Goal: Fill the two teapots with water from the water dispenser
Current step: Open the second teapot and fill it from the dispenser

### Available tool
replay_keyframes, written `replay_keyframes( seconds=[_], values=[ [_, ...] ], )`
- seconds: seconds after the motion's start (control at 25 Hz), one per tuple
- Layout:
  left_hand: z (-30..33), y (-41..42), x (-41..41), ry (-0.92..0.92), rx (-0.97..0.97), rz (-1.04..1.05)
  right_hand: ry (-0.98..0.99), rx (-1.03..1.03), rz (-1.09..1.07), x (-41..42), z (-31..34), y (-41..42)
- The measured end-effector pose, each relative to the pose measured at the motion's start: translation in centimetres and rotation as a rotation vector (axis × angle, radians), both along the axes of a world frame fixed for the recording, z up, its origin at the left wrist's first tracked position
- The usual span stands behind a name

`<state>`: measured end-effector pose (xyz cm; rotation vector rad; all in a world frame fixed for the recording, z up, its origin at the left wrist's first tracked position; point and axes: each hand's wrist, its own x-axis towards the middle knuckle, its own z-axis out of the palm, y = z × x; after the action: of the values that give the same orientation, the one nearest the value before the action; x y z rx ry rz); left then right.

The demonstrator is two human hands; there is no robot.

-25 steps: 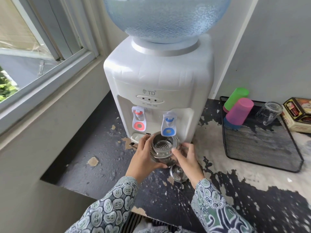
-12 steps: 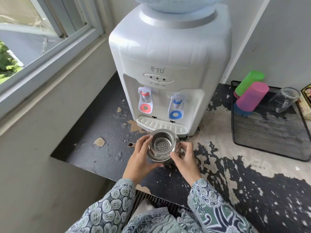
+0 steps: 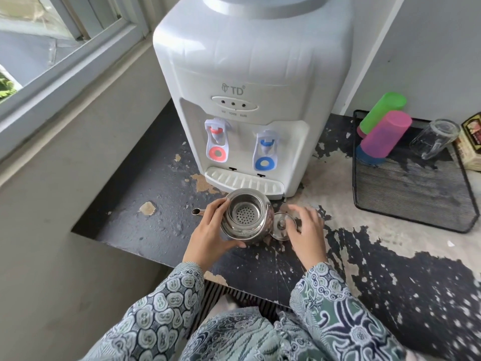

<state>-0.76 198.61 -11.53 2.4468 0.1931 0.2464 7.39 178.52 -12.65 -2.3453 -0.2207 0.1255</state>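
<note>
A steel teapot (image 3: 246, 231) stands lidless on the worn counter (image 3: 390, 269), just in front of the drip tray (image 3: 243, 182) of the white water dispenser (image 3: 250, 69). A perforated strainer sits in the pot's mouth and its spout (image 3: 196, 211) points left. My left hand (image 3: 210, 231) grips the pot's left side. The round steel lid (image 3: 279, 226) lies on the counter against the pot's right side. My right hand (image 3: 308, 230) hovers by the lid with fingers loosely spread and blurred. The red tap (image 3: 216, 145) and the blue tap (image 3: 265, 153) are above. Only one teapot is in view.
A black mesh tray (image 3: 416, 201) at the right holds a green cup (image 3: 382, 110), a pink cup (image 3: 385, 138) and a clear glass (image 3: 433, 138), all on their sides. A box (image 3: 472, 144) sits at the right edge. A window and wall close off the left.
The teapot has come out from under the blue tap and now stands on the counter in front of the drip tray. My right hand has let go of it and moved right to the lid.
</note>
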Motion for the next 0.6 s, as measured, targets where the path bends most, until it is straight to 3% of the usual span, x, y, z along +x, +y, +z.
replay_keyframes(
  seconds=[0.08, 0.6],
  values=[
    [-0.2, -0.1, -0.2, -0.006, 0.007, 0.004, 0.054, -0.108, 0.081, 0.0, -1.0, -0.6],
    [0.1, -0.7, -0.7, 0.011, 0.026, -0.047, 0.047, -0.180, 0.078, 0.2, -2.5, -1.1]
  ],
)
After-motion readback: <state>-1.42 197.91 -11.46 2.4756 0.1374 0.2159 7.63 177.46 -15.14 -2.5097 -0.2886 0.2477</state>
